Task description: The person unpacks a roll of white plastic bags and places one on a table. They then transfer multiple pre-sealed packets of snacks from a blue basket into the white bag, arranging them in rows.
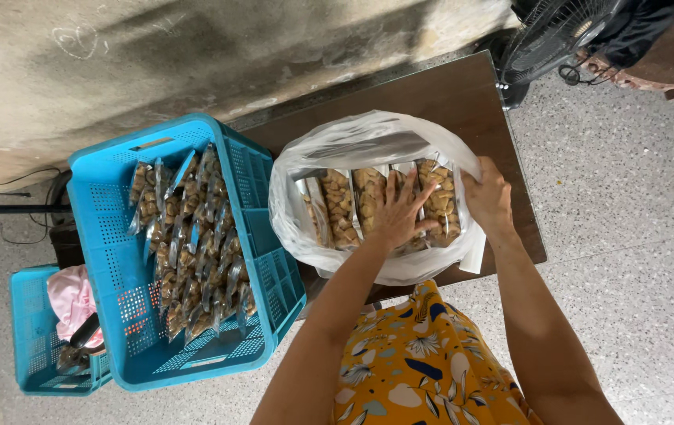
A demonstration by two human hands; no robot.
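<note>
Yellow floral-print fabric point(423, 362) on the person's lap sits closest to the lens. Dark brown wooden worktop point(463, 102) carries a white plastic bag point(353, 138) holding a row of clear snack packets point(368, 201). Large blue perforated plastic crate point(117, 260), just left of the worktop, holds more such packets. Left hand point(400, 212) lies spread flat on the bagged packets. Right hand point(488, 197) pinches the bag's rim.
</note>
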